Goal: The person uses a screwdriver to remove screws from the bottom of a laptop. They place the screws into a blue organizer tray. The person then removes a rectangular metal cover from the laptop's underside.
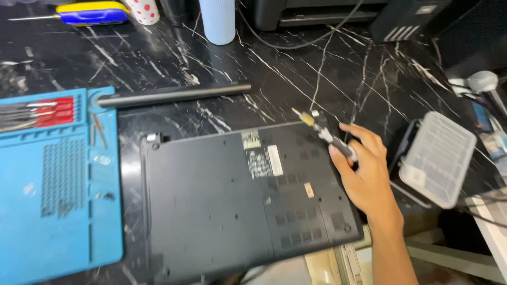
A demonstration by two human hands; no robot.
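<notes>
Black marbled worktop [369, 79] carries an upturned laptop [237, 200] at its near edge, base cover on. Right hand [364, 174] fingers grip a screwdriver [325, 132] above the laptop's far right corner. Left hand unseen.

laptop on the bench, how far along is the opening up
Done: laptop lies bottom up, with a long dark strip lying apart behind it. In hand: right hand grips a small screwdriver above its rear edge. Left: bottom cover looks unopened.
</notes>
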